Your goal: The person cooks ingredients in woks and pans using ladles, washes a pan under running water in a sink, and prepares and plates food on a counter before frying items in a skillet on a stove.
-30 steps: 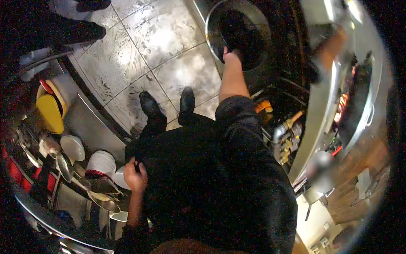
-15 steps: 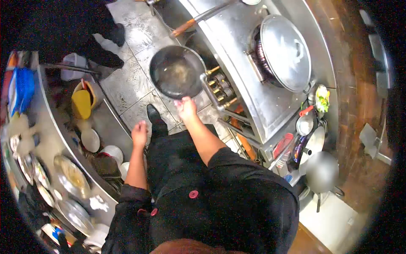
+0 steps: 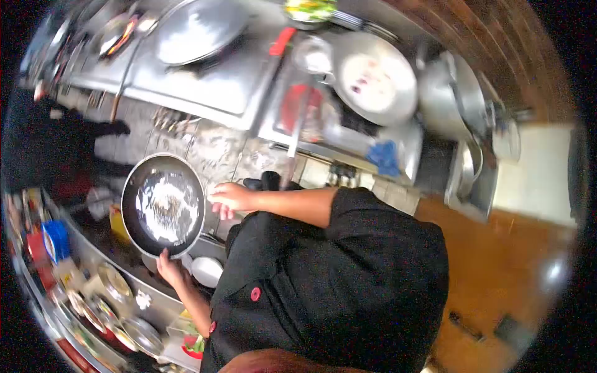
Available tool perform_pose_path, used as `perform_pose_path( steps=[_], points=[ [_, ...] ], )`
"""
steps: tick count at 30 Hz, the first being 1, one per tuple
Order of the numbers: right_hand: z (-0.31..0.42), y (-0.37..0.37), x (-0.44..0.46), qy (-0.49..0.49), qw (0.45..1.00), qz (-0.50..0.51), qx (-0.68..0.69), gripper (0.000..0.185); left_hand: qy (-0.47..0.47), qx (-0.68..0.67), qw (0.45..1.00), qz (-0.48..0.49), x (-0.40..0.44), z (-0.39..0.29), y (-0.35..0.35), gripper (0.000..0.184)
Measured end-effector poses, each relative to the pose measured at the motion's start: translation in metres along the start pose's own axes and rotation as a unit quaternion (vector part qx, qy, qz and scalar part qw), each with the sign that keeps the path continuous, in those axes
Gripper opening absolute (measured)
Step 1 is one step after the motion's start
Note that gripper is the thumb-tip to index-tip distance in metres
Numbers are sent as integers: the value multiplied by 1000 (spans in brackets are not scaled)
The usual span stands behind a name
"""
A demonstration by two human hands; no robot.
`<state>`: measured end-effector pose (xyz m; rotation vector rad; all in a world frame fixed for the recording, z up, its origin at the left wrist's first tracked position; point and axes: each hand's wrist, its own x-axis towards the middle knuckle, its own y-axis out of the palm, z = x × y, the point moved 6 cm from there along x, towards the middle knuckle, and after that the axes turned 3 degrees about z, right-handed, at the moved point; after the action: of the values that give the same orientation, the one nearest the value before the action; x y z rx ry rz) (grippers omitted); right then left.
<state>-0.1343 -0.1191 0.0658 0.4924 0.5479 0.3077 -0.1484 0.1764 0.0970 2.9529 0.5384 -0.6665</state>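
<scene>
A dark round wok (image 3: 164, 214) is held up at the left of centre, its shiny inside facing me. My right hand (image 3: 231, 198) is closed at its right rim, with some fingers curled below; the handle is hidden. At the lower rim, my left hand (image 3: 170, 267) has its fingers against the edge, gripping it. A white bowl (image 3: 206, 271) lies right beside my left hand, below the wok.
Across the top are a large lidded pan (image 3: 202, 31), greens in a bowl (image 3: 311, 9), a wide pan with pale contents (image 3: 373, 81) and a blue cloth (image 3: 384, 157). A person in dark clothes (image 3: 56, 140) stands at left. Dishes (image 3: 115, 283) line the lower-left counter.
The view has swung round toward the counter with the dishes. The wok has come up from low beside the stove, and my left hand has moved from my side to its rim.
</scene>
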Motion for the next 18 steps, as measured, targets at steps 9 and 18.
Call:
perform_pose_path(
  steps=[9, 18],
  points=[
    [-33, -207, -453, -265, 840, -471, 54, 14, 72, 92, 977, 177, -159, 57, 97, 11],
    [16, -360, -764, -460, 655, -580, 153, 20, -7, 87, 935, 344, -392, 88, 257, 19]
  ],
)
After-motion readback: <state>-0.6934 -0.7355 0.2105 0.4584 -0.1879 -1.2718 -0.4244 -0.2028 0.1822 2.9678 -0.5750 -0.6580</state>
